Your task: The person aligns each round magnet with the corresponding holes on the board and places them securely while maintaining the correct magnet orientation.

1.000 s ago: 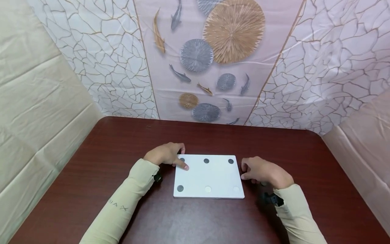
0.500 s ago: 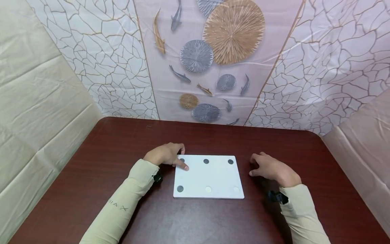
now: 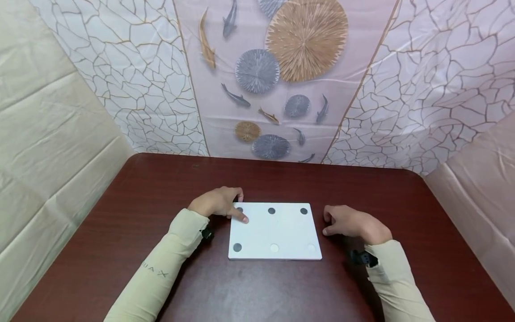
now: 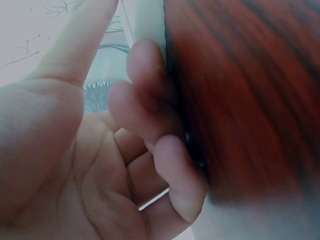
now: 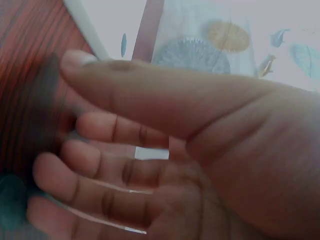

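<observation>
A flat white board point(image 3: 277, 230) lies on the table, with dark round spots along its far edge and at its near left corner, and two pale spots along the near side. My left hand point(image 3: 219, 203) grips its far left corner. The thumb lies on top, partly over a dark spot, and the other fingers point(image 4: 175, 175) curl down along the side. Just off the board's right edge is my right hand point(image 3: 348, 221), fingers point(image 5: 55, 175) loosely bent close over the table, nothing between thumb and fingertips. A blurred dark green round shape point(image 5: 11, 200) shows beside those fingertips.
A dark red-brown wooden table point(image 3: 161, 179) extends around the board. Behind it hangs a patterned cloth point(image 3: 261, 112), with beige cloth point(image 3: 52, 147) at the left and right sides. Each wrist carries a small black device point(image 3: 362, 258).
My right hand moved right, away from the board, then came partway back left towards its edge. My left hand stays on the corner; the board has not moved.
</observation>
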Demonstrator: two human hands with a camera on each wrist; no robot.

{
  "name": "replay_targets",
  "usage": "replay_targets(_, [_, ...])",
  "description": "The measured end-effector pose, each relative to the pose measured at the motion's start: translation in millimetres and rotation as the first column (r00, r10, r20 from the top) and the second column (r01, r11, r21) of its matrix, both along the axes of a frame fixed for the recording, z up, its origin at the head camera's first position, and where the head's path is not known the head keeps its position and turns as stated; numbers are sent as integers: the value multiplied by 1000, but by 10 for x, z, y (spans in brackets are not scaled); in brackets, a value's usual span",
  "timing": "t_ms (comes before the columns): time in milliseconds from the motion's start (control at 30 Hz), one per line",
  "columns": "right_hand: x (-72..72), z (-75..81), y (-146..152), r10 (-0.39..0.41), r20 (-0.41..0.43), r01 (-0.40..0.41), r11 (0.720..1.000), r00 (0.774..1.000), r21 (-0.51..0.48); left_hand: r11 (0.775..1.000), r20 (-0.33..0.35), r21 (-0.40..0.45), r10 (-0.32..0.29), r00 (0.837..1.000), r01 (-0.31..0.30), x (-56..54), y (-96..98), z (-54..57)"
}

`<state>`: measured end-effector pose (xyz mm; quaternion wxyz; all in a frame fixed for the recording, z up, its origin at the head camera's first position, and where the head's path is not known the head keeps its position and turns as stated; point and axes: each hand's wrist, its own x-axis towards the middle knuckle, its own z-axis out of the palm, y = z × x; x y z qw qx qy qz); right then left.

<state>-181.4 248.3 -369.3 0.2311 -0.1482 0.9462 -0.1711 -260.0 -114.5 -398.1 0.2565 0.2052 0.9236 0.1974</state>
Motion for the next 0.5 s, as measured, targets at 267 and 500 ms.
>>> replay_targets(267, [48,32,-29,-8,-2,8,1000,1000,17,1000,-14,2,-10,1000,10,-8,-13,-6])
replay_targets(500, [149,125,108,-149,66,141,983,987,117,1000,-15,5,-3,1000,3,-1,-13,-8])
